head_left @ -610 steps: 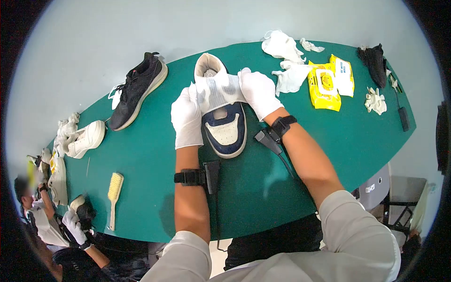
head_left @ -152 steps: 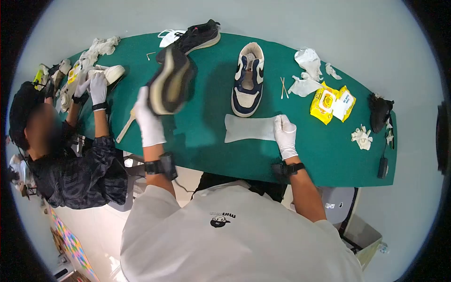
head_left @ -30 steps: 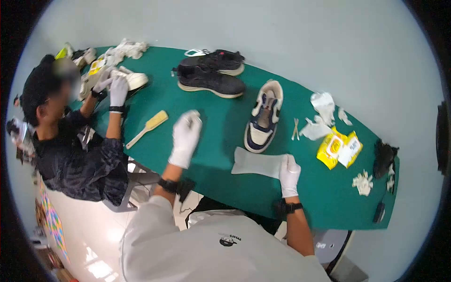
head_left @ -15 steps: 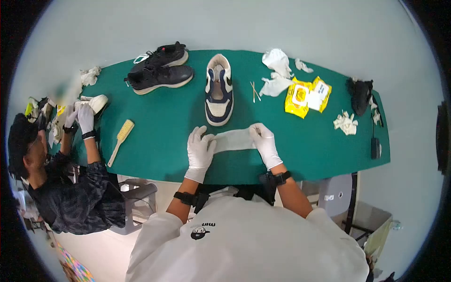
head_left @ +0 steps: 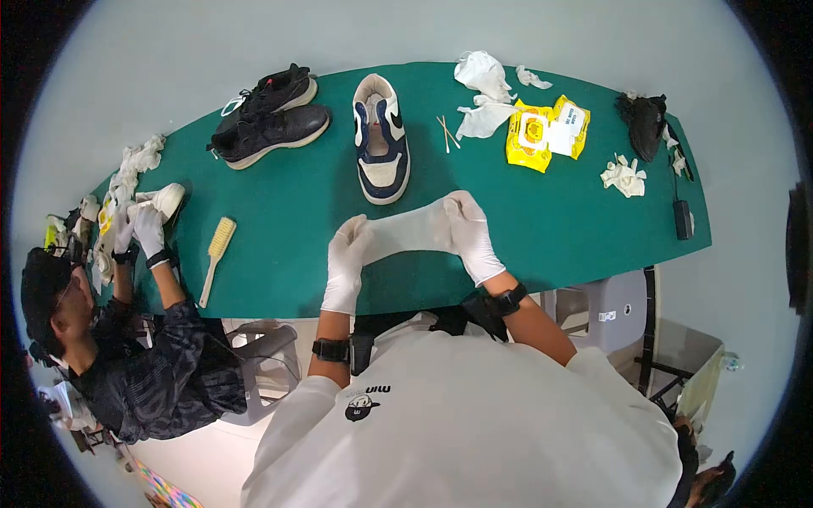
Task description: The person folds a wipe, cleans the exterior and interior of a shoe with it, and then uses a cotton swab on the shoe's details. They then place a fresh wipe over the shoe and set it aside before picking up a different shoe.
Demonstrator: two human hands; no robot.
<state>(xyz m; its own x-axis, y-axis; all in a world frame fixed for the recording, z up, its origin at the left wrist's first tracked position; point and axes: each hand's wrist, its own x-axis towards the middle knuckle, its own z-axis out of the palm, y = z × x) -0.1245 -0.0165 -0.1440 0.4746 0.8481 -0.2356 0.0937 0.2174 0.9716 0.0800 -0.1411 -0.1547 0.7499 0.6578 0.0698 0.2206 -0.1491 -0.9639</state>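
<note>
A thin white wipe (head_left: 410, 232) is stretched between my two gloved hands, over the near part of the green table. My left hand (head_left: 345, 256) pinches its left end, and my right hand (head_left: 470, 235) grips its right end. Just beyond the wipe stands a navy, white and cream shoe (head_left: 382, 142), upright with its toe toward me and no laces visible. Two cotton swabs (head_left: 448, 134) lie crossed to the right of the shoe.
Black sneakers (head_left: 275, 127) lie back left, a brush (head_left: 218, 258) left. Rightward are crumpled wipes (head_left: 484, 116), a yellow wipe pack (head_left: 529, 137), crumpled gloves (head_left: 625, 176) and a black item (head_left: 646, 127). A co-worker (head_left: 161, 356) at the left handles a white shoe (head_left: 161, 201).
Both hands have risen off the table edge area with the wipe, my left hand now closed more fully on it. The view has shifted, so the shoes and packs sit higher in the picture.
</note>
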